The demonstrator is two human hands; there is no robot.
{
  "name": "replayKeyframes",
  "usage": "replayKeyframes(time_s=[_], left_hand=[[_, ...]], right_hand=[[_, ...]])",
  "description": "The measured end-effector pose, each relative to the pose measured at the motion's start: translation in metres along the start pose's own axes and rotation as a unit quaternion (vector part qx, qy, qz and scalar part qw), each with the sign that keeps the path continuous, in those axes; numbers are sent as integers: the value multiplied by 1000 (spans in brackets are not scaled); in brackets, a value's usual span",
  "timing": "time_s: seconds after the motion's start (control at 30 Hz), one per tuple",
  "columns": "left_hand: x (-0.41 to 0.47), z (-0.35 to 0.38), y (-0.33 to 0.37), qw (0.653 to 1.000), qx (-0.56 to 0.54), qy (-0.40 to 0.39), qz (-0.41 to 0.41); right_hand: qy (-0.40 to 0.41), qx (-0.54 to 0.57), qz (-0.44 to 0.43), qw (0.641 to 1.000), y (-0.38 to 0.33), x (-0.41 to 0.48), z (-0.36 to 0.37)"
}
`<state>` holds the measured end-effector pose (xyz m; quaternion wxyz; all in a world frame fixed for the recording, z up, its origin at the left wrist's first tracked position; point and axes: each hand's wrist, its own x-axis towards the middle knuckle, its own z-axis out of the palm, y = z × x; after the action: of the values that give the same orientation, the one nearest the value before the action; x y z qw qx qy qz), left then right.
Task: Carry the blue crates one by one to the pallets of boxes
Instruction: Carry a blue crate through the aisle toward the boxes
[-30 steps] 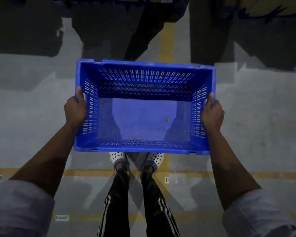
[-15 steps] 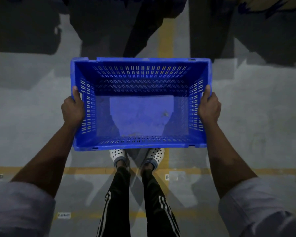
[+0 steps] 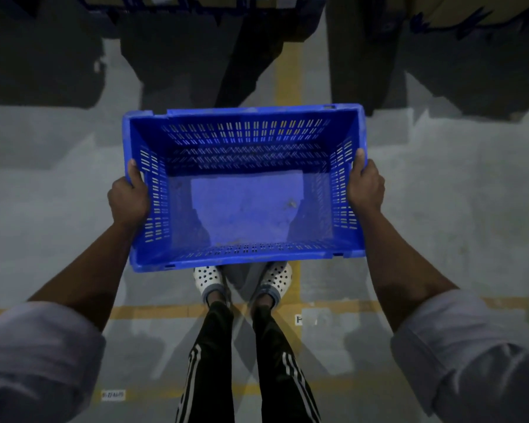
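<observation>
An empty blue crate (image 3: 245,206) with slotted walls is held out in front of me, above the floor and my feet. My left hand (image 3: 128,199) grips its left rim, thumb on top. My right hand (image 3: 366,185) grips the right rim the same way. The crate tilts slightly, its right side a little higher. Stacked boxes on pallets (image 3: 458,13) show dimly along the top edge of the view, mostly in shadow.
Grey concrete floor with yellow painted lines (image 3: 288,74) running ahead and across under my feet. Dark shadows of the pallet stacks (image 3: 43,56) fall over the floor ahead. Small white floor labels (image 3: 113,394) lie near the lines.
The crate has shifted slightly and tilted, right side rising. The dark stacks and their shadows have come a little closer. Both hands keep their grip.
</observation>
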<state>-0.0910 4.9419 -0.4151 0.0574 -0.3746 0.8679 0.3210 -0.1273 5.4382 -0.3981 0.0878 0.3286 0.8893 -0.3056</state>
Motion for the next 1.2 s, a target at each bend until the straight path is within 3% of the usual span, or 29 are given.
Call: replayKeyframes(time_s=[0.2, 0.4, 0.73, 0.9, 1.03, 1.2], left_hand=[[-15, -11, -22, 996, -72, -60, 6], [-65, -15, -72, 996, -49, -38, 63], [-58, -9, -62, 998, -17, -23, 63], [-91, 9, -104, 995, 44, 51, 68], [-110, 13, -107, 997, 46, 41, 47], [-101, 8, -100, 997, 38, 27, 66]], right_hand=[[-16, 38, -62, 997, 22, -10, -8], [-11, 14, -133, 991, 73, -44, -10], [-19, -61, -118, 991, 69, -42, -11], [6, -17, -114, 993, 86, -61, -4], [24, 2, -147, 989, 111, -84, -1], [41, -16, -114, 993, 102, -80, 5]])
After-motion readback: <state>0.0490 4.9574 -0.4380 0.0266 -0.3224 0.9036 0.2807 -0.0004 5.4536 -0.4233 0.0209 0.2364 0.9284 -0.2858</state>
